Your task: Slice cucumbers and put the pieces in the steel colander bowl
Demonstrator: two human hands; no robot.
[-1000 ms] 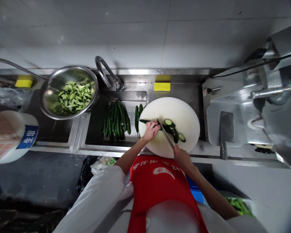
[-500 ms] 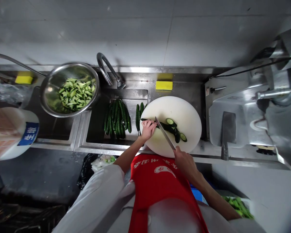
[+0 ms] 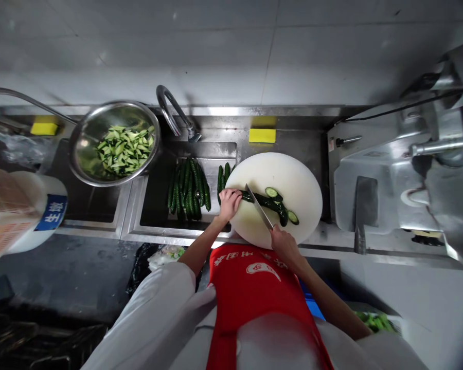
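On the round white cutting board (image 3: 293, 169) lies a dark green cucumber (image 3: 247, 196), its left end in the closed fingers of my left hand (image 3: 230, 204). My right hand (image 3: 284, 245) is wrapped round the handle of a knife (image 3: 261, 208), whose blade slants across the cucumber just right of my left hand. Sliced cucumber pieces (image 3: 268, 201) lie in a row right of the blade. Two cut pieces with pale faces, a cucumber slice (image 3: 271, 192) and another cucumber slice (image 3: 292, 217), rest beside the row.
Whole cucumbers (image 3: 189, 187) lie in the sink (image 3: 146, 210) left of the board, under a faucet (image 3: 173, 110). A steel bowl (image 3: 77, 154) of cut cucumber stands further left. A yellow sponge (image 3: 262, 135) sits behind the board, a cleaver (image 3: 364, 205) to the right.
My left hand has slid left along the cucumber, away from the blade. My right hand and the knife have shifted slightly left.
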